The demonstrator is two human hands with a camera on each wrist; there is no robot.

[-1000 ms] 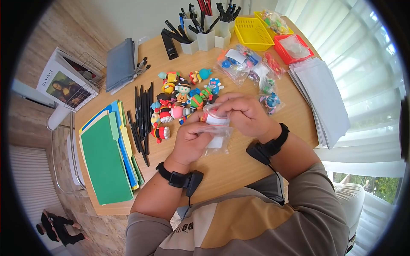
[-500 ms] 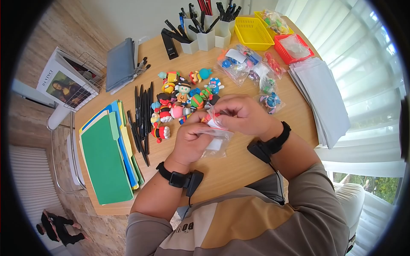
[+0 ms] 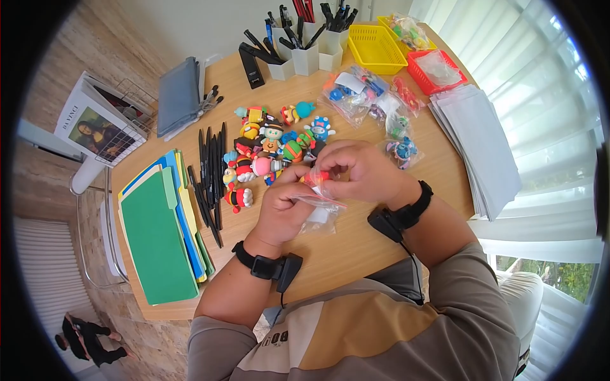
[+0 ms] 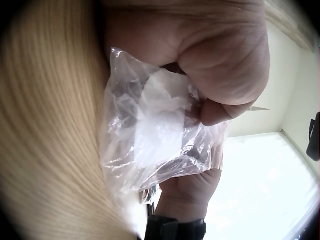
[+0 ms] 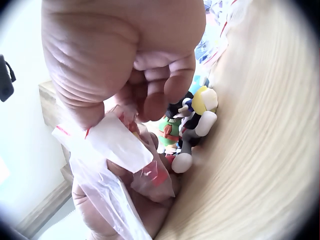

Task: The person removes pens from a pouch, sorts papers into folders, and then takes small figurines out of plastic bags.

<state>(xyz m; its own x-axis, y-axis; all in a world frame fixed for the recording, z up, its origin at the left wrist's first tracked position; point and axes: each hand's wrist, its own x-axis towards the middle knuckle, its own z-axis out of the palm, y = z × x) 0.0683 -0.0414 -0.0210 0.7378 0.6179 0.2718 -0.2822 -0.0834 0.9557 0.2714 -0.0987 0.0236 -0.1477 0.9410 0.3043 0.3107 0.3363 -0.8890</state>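
My left hand (image 3: 286, 208) grips a clear zip bag (image 3: 321, 220) whose lower part hangs below the fingers, with a white slip (image 4: 159, 137) showing through the plastic. Just above it, my right hand (image 3: 363, 171) pinches a smaller clear packet (image 5: 155, 186) that has something red (image 3: 315, 178) inside. A white paper piece (image 5: 122, 144) lies against this packet, under the right thumb in the right wrist view. Both hands meet close over the table, fingertips nearly together. Right beyond them lies a pile of small colourful figurines (image 3: 273, 131).
Black pens (image 3: 211, 165) and green folders (image 3: 155, 235) lie to the left. Bagged figurines (image 3: 356, 89) lie at the back right, near a yellow basket (image 3: 376, 47) and a red basket (image 3: 419, 63). A stack of white envelopes (image 3: 476, 143) covers the right edge. White pen holders (image 3: 305, 60) stand behind.
The right fingers have shifted their hold on the small packet, gathering its plastic. The white piece has turned and more of the red content shows. The left hand has stayed nearly in place.
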